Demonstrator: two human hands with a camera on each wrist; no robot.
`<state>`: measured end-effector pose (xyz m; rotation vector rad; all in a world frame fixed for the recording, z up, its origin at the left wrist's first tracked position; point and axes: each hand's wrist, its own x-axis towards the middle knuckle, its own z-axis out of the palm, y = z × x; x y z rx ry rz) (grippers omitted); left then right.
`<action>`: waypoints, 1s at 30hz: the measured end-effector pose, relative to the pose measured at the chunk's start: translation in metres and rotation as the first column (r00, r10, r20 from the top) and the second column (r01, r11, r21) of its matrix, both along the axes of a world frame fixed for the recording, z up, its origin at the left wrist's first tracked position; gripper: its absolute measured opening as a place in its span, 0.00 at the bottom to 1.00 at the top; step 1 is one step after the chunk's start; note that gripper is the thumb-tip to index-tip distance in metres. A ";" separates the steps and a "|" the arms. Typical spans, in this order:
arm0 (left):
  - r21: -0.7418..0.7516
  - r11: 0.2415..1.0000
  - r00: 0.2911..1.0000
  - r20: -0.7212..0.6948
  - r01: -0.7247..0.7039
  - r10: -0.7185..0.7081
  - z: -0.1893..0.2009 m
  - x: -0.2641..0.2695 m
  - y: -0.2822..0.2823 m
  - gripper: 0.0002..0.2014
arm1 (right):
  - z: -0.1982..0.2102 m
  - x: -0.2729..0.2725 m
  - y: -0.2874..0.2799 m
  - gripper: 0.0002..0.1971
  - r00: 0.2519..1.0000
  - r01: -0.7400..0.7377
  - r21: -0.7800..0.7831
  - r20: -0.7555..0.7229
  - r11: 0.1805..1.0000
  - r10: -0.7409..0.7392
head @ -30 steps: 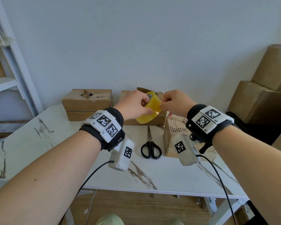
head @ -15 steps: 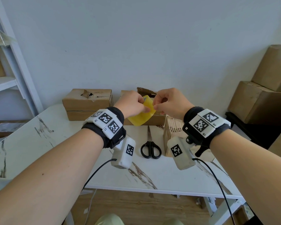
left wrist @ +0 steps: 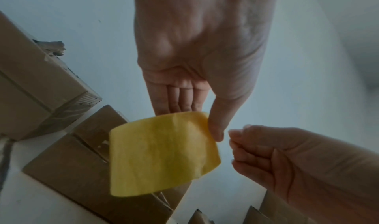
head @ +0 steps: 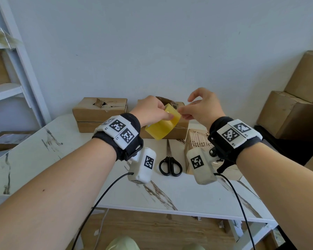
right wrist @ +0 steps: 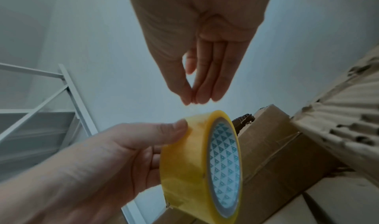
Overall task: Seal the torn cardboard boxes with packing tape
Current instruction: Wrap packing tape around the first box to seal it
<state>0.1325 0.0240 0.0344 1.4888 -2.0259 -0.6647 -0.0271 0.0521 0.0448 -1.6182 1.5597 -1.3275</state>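
A yellow packing tape roll (head: 162,126) (left wrist: 162,154) (right wrist: 184,162) is held in the air over the table, gripped by my left hand (head: 167,114) (left wrist: 197,117) (right wrist: 143,146) with the thumb on its outer face. My right hand (head: 182,111) (left wrist: 235,146) (right wrist: 190,98) pinches thumb and fingertips together at the roll's upper rim. A faint clear sliver of tape end runs from them to the roll. The index finger is lifted. Behind stand a torn box (head: 99,112) and a second box (head: 177,131) with a ripped flap. A third box (head: 197,143) shows bare corrugation.
Black scissors (head: 169,165) lie on the white marble table (head: 43,150) between my wrists. A white shelf frame (head: 16,69) stands at the left. Large stacked cardboard boxes (head: 293,114) sit at the right, off the table.
Both hands have lifted slightly with the roll. My right hand has drawn a little to the right off the roll's face, its index finger now raised, the fingertips pinching at the rim.
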 end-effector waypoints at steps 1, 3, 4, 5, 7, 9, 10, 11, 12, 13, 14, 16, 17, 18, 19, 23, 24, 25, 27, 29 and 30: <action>-0.006 1.000 1.000 0.017 -0.001 0.001 0.000 0.000 0.001 0.11 | 0.001 -0.001 -0.001 0.19 0.999 -0.025 0.045 0.029 0.999 0.023; -0.016 1.000 0.999 0.037 -0.002 0.003 -0.001 0.000 0.002 0.12 | 0.002 -0.002 -0.001 0.25 0.995 -0.087 0.124 0.050 0.988 0.081; -0.018 1.000 0.999 0.042 -0.004 0.005 -0.002 0.000 0.002 0.12 | 0.003 -0.002 -0.001 0.22 0.995 -0.101 0.146 0.016 0.984 0.099; -0.016 1.000 0.999 0.050 -0.004 0.005 -0.003 -0.001 0.003 0.12 | 0.004 -0.002 0.000 0.17 0.994 -0.096 0.160 -0.042 0.982 0.104; -0.008 1.000 0.998 0.069 0.005 -0.004 -0.004 -0.003 0.003 0.12 | 0.005 -0.001 0.001 0.05 0.985 -0.055 0.151 -0.154 0.987 0.078; 0.001 1.000 0.997 0.071 0.014 -0.014 -0.003 -0.004 0.003 0.13 | 0.005 0.000 0.000 0.05 0.969 0.016 0.095 -0.247 0.995 0.008; 0.004 1.000 0.998 0.062 0.015 -0.016 -0.003 -0.004 0.003 0.15 | 0.005 0.000 -0.001 0.07 0.955 0.052 0.071 -0.295 0.996 -0.028; 0.007 1.000 0.998 0.054 0.017 -0.017 -0.002 -0.005 0.004 0.17 | 0.006 0.001 -0.001 0.08 0.943 0.076 0.056 -0.329 0.996 -0.054; 0.008 1.000 0.998 0.052 0.020 -0.021 -0.001 -0.005 0.004 0.18 | 0.006 0.002 0.000 0.09 0.936 0.091 0.050 -0.345 0.995 -0.068; 0.008 1.000 0.998 0.054 0.026 -0.026 0.000 -0.006 0.005 0.18 | 0.007 0.002 0.000 0.10 0.934 0.098 0.048 -0.349 0.994 -0.075; 0.013 0.999 0.998 0.055 0.029 -0.030 0.001 -0.007 0.005 0.18 | 0.009 0.002 0.000 0.09 0.935 0.097 0.053 -0.348 0.994 -0.073; 0.029 0.999 0.999 0.041 0.033 -0.034 0.002 -0.007 0.006 0.17 | 0.011 0.002 0.000 0.08 0.943 0.081 0.073 -0.329 0.994 -0.053; 0.042 0.998 0.999 0.034 0.036 -0.037 0.003 -0.007 0.006 0.17 | 0.012 0.001 0.001 0.07 0.950 0.069 0.089 -0.310 0.994 -0.038; 0.060 0.997 0.999 0.026 0.040 -0.042 0.003 -0.006 0.007 0.17 | 0.013 0.001 0.001 0.07 0.958 0.059 0.109 -0.287 0.992 -0.025; 0.081 0.996 0.999 0.010 0.048 -0.049 0.002 -0.006 0.007 0.17 | 0.013 0.000 0.001 0.07 0.964 0.053 0.128 -0.266 0.990 -0.018; 0.164 0.985 0.997 -0.068 0.051 -0.041 0.000 -0.005 0.009 0.21 | 0.014 -0.004 -0.001 0.07 0.966 0.080 0.200 -0.257 0.977 -0.027; 0.176 0.984 0.995 -0.094 0.040 -0.024 0.000 -0.005 0.011 0.26 | 0.014 -0.006 -0.001 0.08 0.966 0.087 0.222 -0.256 0.971 -0.028; 0.187 0.982 0.991 -0.130 0.037 -0.012 0.000 -0.005 0.012 0.30 | 0.014 -0.007 -0.001 0.09 0.968 0.089 0.248 -0.250 0.965 -0.025; 0.211 0.976 0.978 -0.207 0.058 -0.013 0.000 -0.004 0.012 0.31 | 0.015 -0.009 0.002 0.07 0.978 0.073 0.300 -0.209 0.951 -0.010; 0.249 0.965 0.964 -0.265 0.083 -0.015 0.000 -0.002 0.012 0.29 | 0.016 -0.011 0.006 0.04 0.989 0.055 0.334 -0.150 0.941 -0.005; 0.269 0.958 0.959 -0.285 0.094 -0.014 0.000 -0.001 0.013 0.27 | 0.016 -0.012 0.007 0.05 0.992 0.054 0.348 -0.129 0.936 -0.009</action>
